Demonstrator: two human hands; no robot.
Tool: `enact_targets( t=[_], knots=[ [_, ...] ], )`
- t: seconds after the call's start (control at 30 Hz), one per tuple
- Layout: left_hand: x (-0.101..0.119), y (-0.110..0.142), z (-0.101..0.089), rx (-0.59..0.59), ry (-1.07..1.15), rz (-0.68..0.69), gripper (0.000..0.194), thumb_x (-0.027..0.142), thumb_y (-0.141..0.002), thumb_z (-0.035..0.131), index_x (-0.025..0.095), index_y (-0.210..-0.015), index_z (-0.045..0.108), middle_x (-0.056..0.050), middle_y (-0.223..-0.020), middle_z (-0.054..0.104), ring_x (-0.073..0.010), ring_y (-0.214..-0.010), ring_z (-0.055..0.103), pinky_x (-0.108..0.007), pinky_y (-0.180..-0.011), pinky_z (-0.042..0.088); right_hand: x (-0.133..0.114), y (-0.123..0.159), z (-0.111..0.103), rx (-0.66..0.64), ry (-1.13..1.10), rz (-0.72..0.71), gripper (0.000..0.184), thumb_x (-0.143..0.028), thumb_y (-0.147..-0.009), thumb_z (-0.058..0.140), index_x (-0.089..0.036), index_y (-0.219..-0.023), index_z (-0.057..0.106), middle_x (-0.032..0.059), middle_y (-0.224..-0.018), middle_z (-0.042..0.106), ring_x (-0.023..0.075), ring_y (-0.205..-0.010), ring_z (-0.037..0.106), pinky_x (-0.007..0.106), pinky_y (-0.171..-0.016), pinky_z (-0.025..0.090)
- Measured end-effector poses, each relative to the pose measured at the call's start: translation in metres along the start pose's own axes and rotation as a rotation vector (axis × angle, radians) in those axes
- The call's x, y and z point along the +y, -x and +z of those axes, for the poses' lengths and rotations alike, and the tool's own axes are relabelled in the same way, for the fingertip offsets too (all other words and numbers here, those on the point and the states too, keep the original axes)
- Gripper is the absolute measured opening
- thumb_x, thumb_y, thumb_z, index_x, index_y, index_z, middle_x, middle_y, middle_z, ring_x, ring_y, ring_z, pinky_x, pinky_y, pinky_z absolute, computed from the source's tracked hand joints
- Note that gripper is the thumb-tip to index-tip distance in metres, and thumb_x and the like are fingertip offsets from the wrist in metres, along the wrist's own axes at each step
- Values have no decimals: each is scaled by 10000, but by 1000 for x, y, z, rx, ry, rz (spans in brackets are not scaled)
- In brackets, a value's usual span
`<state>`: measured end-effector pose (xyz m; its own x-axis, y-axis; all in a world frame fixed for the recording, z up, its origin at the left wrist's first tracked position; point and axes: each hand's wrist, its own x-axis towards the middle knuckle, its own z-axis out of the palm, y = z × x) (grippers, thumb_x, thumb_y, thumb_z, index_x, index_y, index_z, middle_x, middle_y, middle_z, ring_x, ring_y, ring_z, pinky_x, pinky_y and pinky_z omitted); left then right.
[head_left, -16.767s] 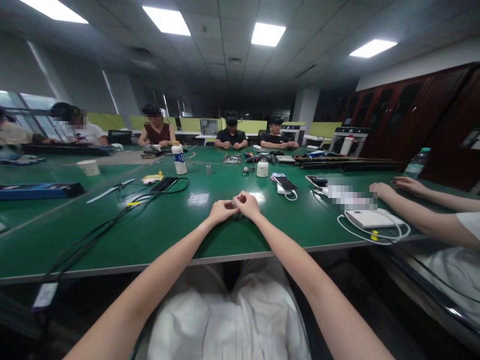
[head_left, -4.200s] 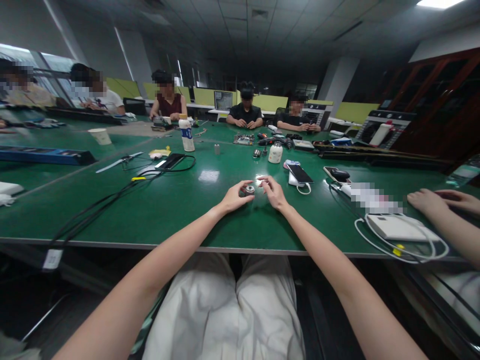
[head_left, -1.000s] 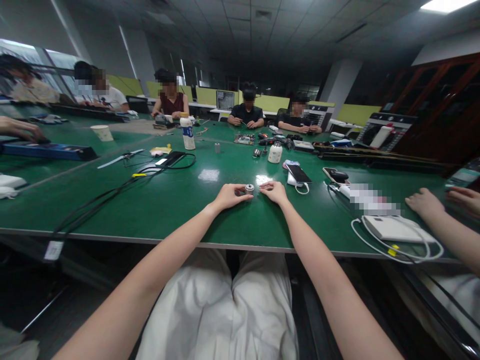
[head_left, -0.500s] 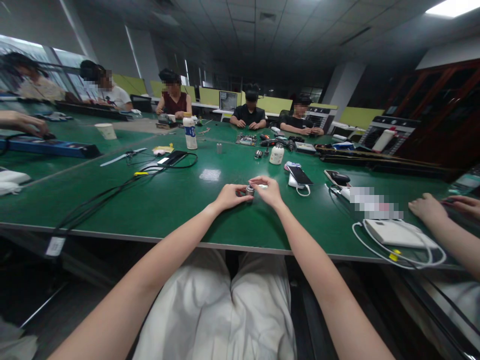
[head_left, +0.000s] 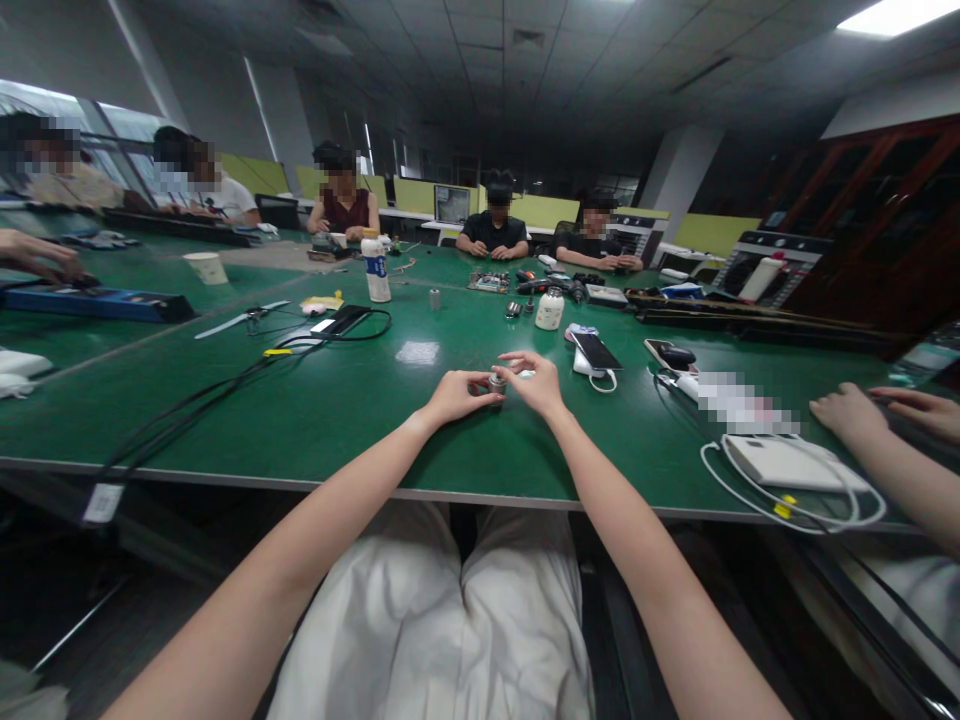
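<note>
A small silvery metal cylinder (head_left: 496, 385) stands upright on the green table in front of me. My left hand (head_left: 456, 396) is closed around its side, thumb in front and fingers behind. My right hand (head_left: 534, 382) reaches over from the other side, its thumb and fingertips bent together at the cylinder's top. Whatever those fingertips may pinch is too small to tell. Farther off, a similar metal cylinder (head_left: 435, 299) stands by itself.
A white jar (head_left: 550, 310), a phone (head_left: 596, 352) and small metal parts (head_left: 513, 310) lie beyond my right hand. Black cables (head_left: 217, 392) cross the table to the left. A bottle (head_left: 376, 268) and paper cup (head_left: 205, 268) stand farther back. A neighbour's hand (head_left: 851, 415) rests at right.
The view has shifted slightly. My right fingertips have moved a little at the cylinder's top, and my left hand keeps its hold.
</note>
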<state>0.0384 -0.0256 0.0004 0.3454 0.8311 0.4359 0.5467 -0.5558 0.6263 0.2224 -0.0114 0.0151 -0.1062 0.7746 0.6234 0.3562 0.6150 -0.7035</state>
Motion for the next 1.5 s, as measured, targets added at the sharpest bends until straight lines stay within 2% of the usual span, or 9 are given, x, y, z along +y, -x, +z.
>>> enact_targets(
  t=[0.1,0.33,0.53,0.7,0.8,1.03,1.13,1.33,1.5],
  knots=[
    [0,0,0,2,-6,-12,475,515,-746,733,194,-1094,772,-38,-835,783,-172,-663,640,-257,-650,449,-2,1,-3,82,12,-5,230,-361,-777,757,-220,-957,737,15,-726,752,209,-735,732,359,-843,553],
    [0,0,1,-2,-4,8,426,507,-761,720,192,-1040,784,-36,-858,786,-173,-681,652,-254,-657,456,1,2,1,-68,0,-26,223,-232,-772,735,-245,-994,735,10,-844,779,219,-879,743,401,-950,526],
    [-1,0,1,14,-1,-14,491,531,-745,730,191,-1097,772,-51,-880,788,-171,-666,637,-262,-662,477,20,-7,-14,123,-37,100,262,-282,-789,728,-211,-1041,718,37,-884,782,215,-893,750,358,-884,568],
    [-1,1,1,18,-15,-25,488,536,-746,728,190,-1086,775,-54,-897,787,-171,-676,639,-261,-660,479,49,0,-24,-144,221,295,179,-135,-709,747,-242,-852,758,-24,-695,759,206,-814,762,354,-888,574],
    [-1,1,1,17,-18,-27,483,531,-747,730,188,-1084,775,-54,-897,787,-171,-672,640,-261,-659,479,54,2,-23,-166,232,283,202,-123,-710,737,-247,-868,764,-21,-711,765,218,-810,764,375,-875,585],
    [-1,1,2,25,-6,-20,477,511,-748,738,191,-1100,768,-59,-932,789,-183,-706,657,-270,-679,488,21,-5,-16,84,-52,133,181,-258,-800,698,-205,-970,729,56,-925,784,226,-902,755,372,-861,594],
    [-1,1,1,12,-1,-24,485,514,-749,738,197,-1115,764,-51,-917,790,-179,-700,653,-264,-672,477,6,-3,-9,16,-141,47,200,-282,-789,713,-198,-970,723,67,-956,780,218,-907,753,349,-856,594],
    [-1,0,1,-2,29,-24,471,493,-751,731,182,-1102,770,-42,-864,786,-166,-680,639,-250,-666,456,1,4,2,-133,-49,-42,161,-206,-804,672,-224,-954,728,41,-961,779,208,-900,752,358,-887,571],
    [-1,1,2,4,24,-40,486,513,-745,731,196,-1112,767,-45,-885,788,-164,-668,626,-255,-655,455,-2,2,-3,14,53,27,182,-354,-840,682,-231,-967,723,-4,-666,733,209,-724,750,347,-835,563]
  ],
)
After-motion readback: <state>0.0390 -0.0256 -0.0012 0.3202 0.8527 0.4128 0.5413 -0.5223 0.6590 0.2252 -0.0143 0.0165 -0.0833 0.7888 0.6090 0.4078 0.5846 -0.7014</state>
